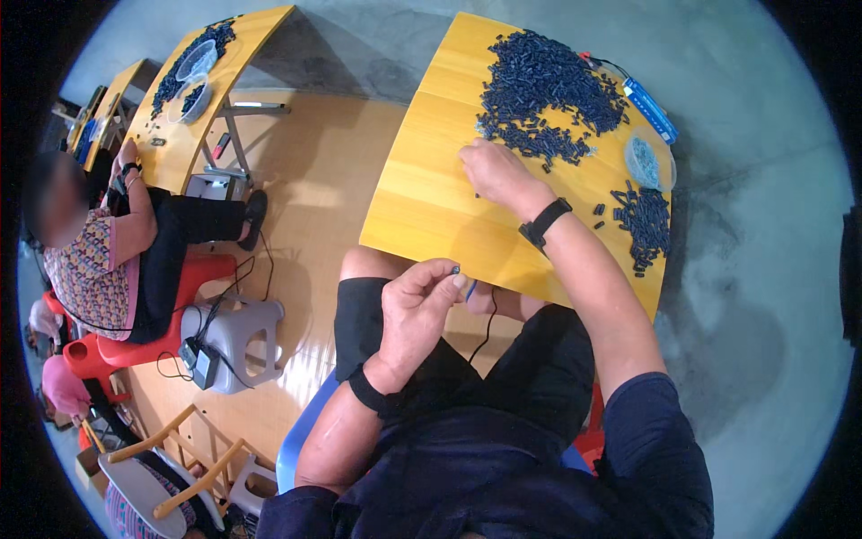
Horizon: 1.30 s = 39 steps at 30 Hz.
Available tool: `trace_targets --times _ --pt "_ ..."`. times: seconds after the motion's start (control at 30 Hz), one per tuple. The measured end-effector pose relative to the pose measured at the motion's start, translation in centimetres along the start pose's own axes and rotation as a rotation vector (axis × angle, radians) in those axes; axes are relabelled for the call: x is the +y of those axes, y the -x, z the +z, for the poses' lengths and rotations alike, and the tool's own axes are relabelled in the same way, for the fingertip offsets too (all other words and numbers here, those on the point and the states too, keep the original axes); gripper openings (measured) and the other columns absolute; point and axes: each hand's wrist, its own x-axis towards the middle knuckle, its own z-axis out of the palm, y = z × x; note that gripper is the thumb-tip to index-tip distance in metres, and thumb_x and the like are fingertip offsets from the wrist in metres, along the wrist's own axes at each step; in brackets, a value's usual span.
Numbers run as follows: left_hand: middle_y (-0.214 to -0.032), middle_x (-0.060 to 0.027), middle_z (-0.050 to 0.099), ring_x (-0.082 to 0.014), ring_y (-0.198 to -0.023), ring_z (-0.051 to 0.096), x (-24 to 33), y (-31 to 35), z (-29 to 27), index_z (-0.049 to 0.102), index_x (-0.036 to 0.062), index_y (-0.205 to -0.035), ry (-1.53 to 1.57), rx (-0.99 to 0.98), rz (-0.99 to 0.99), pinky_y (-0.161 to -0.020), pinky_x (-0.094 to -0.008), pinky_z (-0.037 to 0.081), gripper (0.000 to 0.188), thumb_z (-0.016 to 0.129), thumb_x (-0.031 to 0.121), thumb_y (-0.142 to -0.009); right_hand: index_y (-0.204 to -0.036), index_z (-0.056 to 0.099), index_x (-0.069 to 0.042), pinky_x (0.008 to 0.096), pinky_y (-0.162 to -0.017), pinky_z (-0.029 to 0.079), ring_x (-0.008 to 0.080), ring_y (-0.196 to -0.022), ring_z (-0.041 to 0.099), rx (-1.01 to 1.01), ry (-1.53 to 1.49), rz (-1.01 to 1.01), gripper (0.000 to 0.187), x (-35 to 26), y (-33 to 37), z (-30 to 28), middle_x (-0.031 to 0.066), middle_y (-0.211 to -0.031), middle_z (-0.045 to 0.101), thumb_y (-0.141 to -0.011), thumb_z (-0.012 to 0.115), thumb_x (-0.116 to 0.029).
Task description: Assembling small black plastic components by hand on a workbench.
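Observation:
My left hand (417, 305) is above my lap, just off the table's near edge. Its thumb and forefinger pinch a small dark piece (456, 269), too small to identify. A thin blue strip (470, 289) shows beside the thumb; I cannot tell whether it is held. Over the yellow table (417, 180), my right hand (503, 175) has its fingers curled together and pointing down. What they grip, if anything, is hidden. Just beyond it lies a large heap of short dark cylindrical pieces (548, 85). A smaller dark pile (645, 225) sits to the right of my right wrist.
A clear tub of light-blue bits (643, 163) stands at the table's right edge, near a blue-and-white box (650, 111). To the left, another person (99, 269) sits at a second yellow table (180, 135). A grey stool (229, 341) with cables stands on the floor.

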Motion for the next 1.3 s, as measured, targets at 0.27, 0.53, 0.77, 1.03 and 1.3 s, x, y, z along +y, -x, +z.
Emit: trace_targets --times 0.27,0.53,0.77,1.03,1.3 --pt "-0.08 -0.005 0.064 -0.0101 -0.07 0.06 0.4 0.2 -0.1 0.064 -0.0044 -0.099 -0.029 0.028 0.026 -0.065 -0.0234 0.05 0.014 0.063 0.003 -0.088 -0.093 0.055 0.0 0.0365 -0.057 0.049 0.0241 -0.06 0.063 0.353 -0.358 0.282 0.011 0.5 1.6 -2.7 0.0139 -0.073 0.059 -0.089 0.051 -0.009" --pt "-0.082 -0.0061 0.066 -0.01 -0.071 0.06 1.0 0.7 0.6 0.064 -0.0047 -0.102 0.023 -0.014 0.097 -0.066 -0.023 0.05 0.017 0.063 0.003 -0.088 -0.097 0.063 0.003 0.0232 -0.048 0.048 0.009 -0.054 0.058 0.226 -0.981 0.563 0.018 -4.7 7.9 -6.3 0.0032 -0.066 0.06 -0.091 0.055 -0.012" --pt "-0.082 -0.0046 0.066 -0.0083 -0.076 0.061 2.5 1.8 1.6 0.064 -0.005 -0.102 0.051 -0.07 0.115 -0.07 -0.0218 0.051 0.015 0.062 0.001 -0.088 -0.098 0.061 0.006 0.0243 -0.052 0.051 0.0113 -0.058 0.06 0.142 -1.235 0.444 0.013 -9.3 12.2 -10.6 0.0065 -0.072 0.06 -0.091 0.054 -0.003" --pt "-0.086 -0.008 0.067 -0.0122 -0.076 0.064 2.9 3.3 2.2 0.064 -0.0053 -0.102 0.068 -0.114 0.186 -0.07 -0.0235 0.053 0.018 0.065 -0.002 -0.085 -0.095 0.063 0.006 0.023 -0.048 0.05 0.0094 -0.053 0.058 0.06 -1.258 0.357 0.014 -13.0 14.7 -14.7 0.0049 -0.066 0.061 -0.091 0.059 -0.007" --pt "-0.085 -0.008 0.067 -0.0115 -0.076 0.064 3.5 4.2 2.0 0.065 -0.0053 -0.101 0.062 -0.127 0.151 -0.07 -0.0232 0.054 0.017 0.065 -0.002 -0.084 -0.097 0.063 0.005 0.0229 -0.045 0.049 0.009 -0.05 0.058 0.061 -1.204 0.238 0.014 -14.5 15.2 -14.6 0.0041 -0.064 0.061 -0.092 0.055 -0.005"
